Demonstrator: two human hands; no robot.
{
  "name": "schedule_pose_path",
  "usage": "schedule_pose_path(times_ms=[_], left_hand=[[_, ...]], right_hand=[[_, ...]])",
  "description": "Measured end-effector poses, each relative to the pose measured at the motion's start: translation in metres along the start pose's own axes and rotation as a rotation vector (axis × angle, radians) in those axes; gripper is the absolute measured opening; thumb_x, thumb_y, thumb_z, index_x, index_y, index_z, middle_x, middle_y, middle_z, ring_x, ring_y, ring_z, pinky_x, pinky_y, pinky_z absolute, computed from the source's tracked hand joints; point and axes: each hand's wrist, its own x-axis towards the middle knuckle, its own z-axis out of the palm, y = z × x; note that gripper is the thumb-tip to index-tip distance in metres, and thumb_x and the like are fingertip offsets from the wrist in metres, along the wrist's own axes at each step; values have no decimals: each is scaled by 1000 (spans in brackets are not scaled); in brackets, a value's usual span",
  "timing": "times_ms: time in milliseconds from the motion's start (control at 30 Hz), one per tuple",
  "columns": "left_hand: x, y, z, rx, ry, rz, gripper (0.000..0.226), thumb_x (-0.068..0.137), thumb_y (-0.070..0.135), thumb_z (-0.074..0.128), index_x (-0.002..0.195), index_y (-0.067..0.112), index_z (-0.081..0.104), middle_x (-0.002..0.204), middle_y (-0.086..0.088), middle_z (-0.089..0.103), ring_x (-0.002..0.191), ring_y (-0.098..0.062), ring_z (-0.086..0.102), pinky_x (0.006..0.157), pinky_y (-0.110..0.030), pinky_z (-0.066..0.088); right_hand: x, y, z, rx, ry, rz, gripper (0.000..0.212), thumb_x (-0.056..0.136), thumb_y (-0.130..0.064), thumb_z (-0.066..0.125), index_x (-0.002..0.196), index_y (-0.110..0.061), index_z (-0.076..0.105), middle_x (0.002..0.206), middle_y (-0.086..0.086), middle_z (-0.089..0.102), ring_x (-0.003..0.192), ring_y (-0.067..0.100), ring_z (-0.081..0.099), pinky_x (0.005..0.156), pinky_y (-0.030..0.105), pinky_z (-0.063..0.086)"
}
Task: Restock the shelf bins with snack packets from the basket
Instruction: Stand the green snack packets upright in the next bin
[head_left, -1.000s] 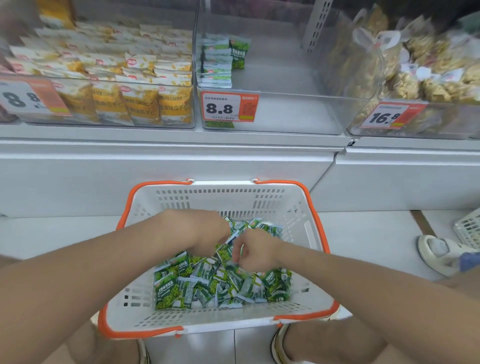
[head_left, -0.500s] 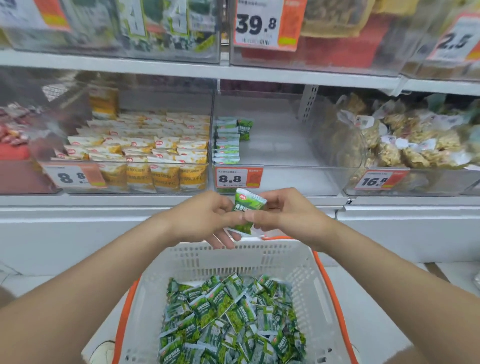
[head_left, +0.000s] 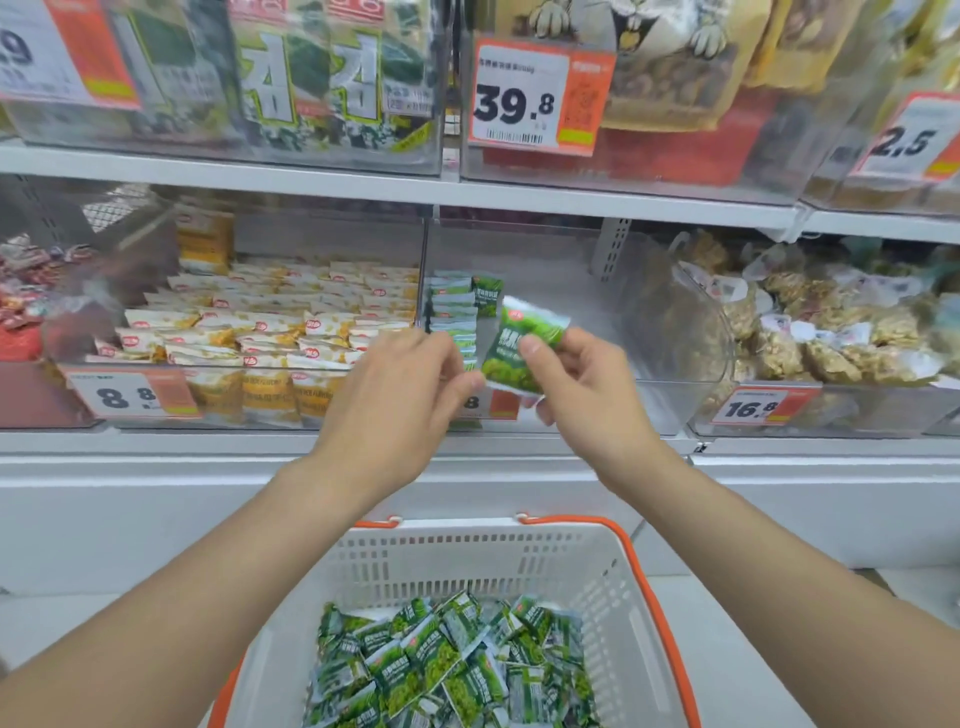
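My right hand (head_left: 587, 395) pinches a green snack packet (head_left: 519, 345) in front of the clear middle shelf bin (head_left: 597, 405). My left hand (head_left: 400, 395) is beside it, fingertips touching the packet's lower left edge. Inside that bin, a short row of green packets (head_left: 454, 312) stands against the left wall; most of the bin floor is bare. Below, the white basket with orange rim (head_left: 618, 566) holds a heap of several green packets (head_left: 447, 665).
The left bin (head_left: 218, 410) is full of yellow-and-white packets. The right bin (head_left: 831, 421) holds clear bags of brownish snacks. An upper shelf (head_left: 363, 184) with more bins and price tags hangs above. A white cabinet front (head_left: 156, 509) runs under the bins.
Both hands rose from the basket with one green packet and moved up and forward to the middle bin's front. The view tilted upward.
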Motion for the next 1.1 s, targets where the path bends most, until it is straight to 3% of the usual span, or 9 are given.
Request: schedule_pose_path(times_ms=[133,233,300,367,433,567,733,1000,1100], left_hand=[[15,-9,9,128,73,10,32,102,36,55,128,18,55,147,-9,41,128,-33,42,102,-51,43],[27,-17,18,36,-40,-96,63,106,35,50,157,9,27,167,-13,18,150,-33,30,118,-47,35],[36,-22,22,32,-73,-182,67,107,35,46,161,3,19,159,-21,36,140,-35,45,111,-46,41],[43,-26,24,201,-42,-187,58,102,31,41,150,0,34,117,-20,66,102,-37,61,92,-50,45],[47,-32,24,347,13,-148,47,89,33,37,126,5,47,91,-10,65,92,-33,57,91,-53,40],[50,-39,27,353,5,-110,48,83,35,37,120,7,46,97,-10,61,109,-35,53,106,-61,32],[50,-42,31,352,36,-88,52,83,33,41,126,5,47,96,-10,63,106,-37,54,110,-60,32],[49,-42,30,344,40,-72,50,83,33,41,126,6,46,94,-9,63,104,-36,52,110,-60,32],[48,-44,29,350,27,-72,52,84,35,40,127,6,45,96,-9,62,102,-34,51,105,-56,36]], right_hand=[[51,3,-12,-381,148,-62,43,96,-41,69,71,-13,48,48,-7,44,47,11,51,58,42,49],[91,18,-12,-479,136,53,37,94,-34,75,70,-14,55,53,1,56,53,16,71,53,30,52],[127,34,-5,-511,93,172,21,89,-27,81,77,-17,66,69,1,68,64,22,76,61,35,62],[165,53,6,-658,11,298,26,87,-27,81,99,-9,68,92,9,73,81,30,77,73,43,65],[194,64,21,-925,-64,339,31,91,-26,76,105,-4,60,100,9,69,94,29,73,77,36,61],[231,80,42,-1128,-67,323,33,95,-23,70,120,-7,57,96,7,63,92,27,64,52,26,41],[255,81,52,-1192,-6,295,42,95,-21,68,128,-2,50,117,13,60,114,29,63,63,24,43],[246,87,45,-988,22,403,27,90,-27,75,90,-6,59,73,14,73,47,21,69,41,24,51],[238,80,40,-869,-116,513,25,98,-25,68,105,-4,56,81,16,73,55,24,67,56,29,60]])
